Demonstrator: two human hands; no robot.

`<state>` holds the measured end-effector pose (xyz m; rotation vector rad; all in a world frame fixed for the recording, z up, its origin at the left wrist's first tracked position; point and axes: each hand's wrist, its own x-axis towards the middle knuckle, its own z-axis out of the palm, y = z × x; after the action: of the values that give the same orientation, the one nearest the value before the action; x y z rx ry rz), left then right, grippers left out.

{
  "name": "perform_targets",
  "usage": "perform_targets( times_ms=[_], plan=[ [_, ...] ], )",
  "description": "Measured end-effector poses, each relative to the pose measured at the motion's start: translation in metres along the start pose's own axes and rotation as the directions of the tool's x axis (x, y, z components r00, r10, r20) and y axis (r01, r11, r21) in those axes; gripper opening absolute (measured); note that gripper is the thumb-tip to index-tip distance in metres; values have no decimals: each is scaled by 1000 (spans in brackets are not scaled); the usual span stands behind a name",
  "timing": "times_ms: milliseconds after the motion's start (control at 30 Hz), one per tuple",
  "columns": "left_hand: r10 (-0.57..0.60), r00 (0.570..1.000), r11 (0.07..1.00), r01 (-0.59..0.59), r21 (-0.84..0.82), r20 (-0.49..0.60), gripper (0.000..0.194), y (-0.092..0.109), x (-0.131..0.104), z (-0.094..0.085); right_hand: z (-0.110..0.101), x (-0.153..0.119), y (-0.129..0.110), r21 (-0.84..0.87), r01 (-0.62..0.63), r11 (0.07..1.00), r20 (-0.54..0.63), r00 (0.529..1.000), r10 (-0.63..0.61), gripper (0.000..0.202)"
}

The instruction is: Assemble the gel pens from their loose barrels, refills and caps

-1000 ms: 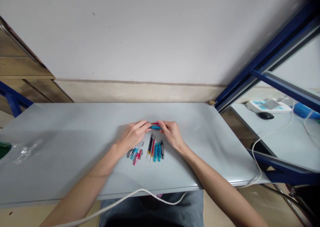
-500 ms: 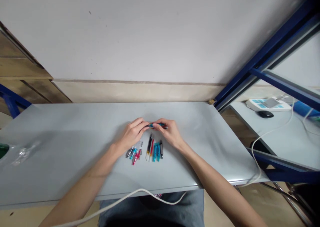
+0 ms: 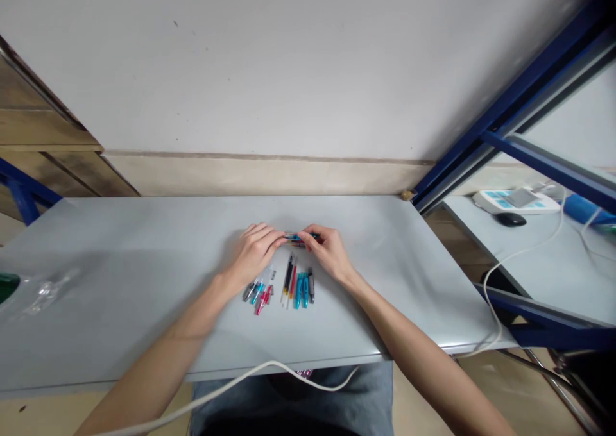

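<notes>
My left hand (image 3: 257, 249) and my right hand (image 3: 328, 251) meet over the table, both closed on a slim blue pen (image 3: 292, 236) held level between them. Fingers cover both of its ends. Just below it, partly hidden by my right hand, lie more thin pen-like pieces (image 3: 297, 244). Nearer me are several ink refills (image 3: 289, 279), black and red. To their right sit blue pen barrels (image 3: 301, 290) and a dark grey one (image 3: 311, 285). Left of the refills, below my left hand, are clear pen parts with grey and blue ends (image 3: 253, 292) and red ones (image 3: 264, 300).
The grey table (image 3: 144, 282) stands against a wall. A clear plastic wrapper (image 3: 45, 292) lies at the left. A white cable (image 3: 269, 364) hangs across the front edge. At the right, a blue frame (image 3: 481, 134) separates a second table with a black mouse (image 3: 511, 219).
My hands have drawn slightly apart along the pen, so more of it shows between the fingers. The parts on the table stay in place.
</notes>
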<state>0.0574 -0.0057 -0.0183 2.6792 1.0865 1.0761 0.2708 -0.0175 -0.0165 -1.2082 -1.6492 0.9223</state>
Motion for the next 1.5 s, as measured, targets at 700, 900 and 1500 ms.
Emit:
perform_targets(
  times_ms=[700,900,1500],
  plan=[
    [-56,998,998,55,8,34,17,-5,0,0,-8,0,-3,-123,-25,992,-16,1000,23,47],
    [-57,998,998,58,-24,37,19,-3,-2,1,-16,1,-7,-131,-22,991,-9,1000,21,49],
    [32,990,998,-38,43,134,14,-11,-4,-2,-31,3,-4,-455,267,850,291,946,-142,24]
  ],
)
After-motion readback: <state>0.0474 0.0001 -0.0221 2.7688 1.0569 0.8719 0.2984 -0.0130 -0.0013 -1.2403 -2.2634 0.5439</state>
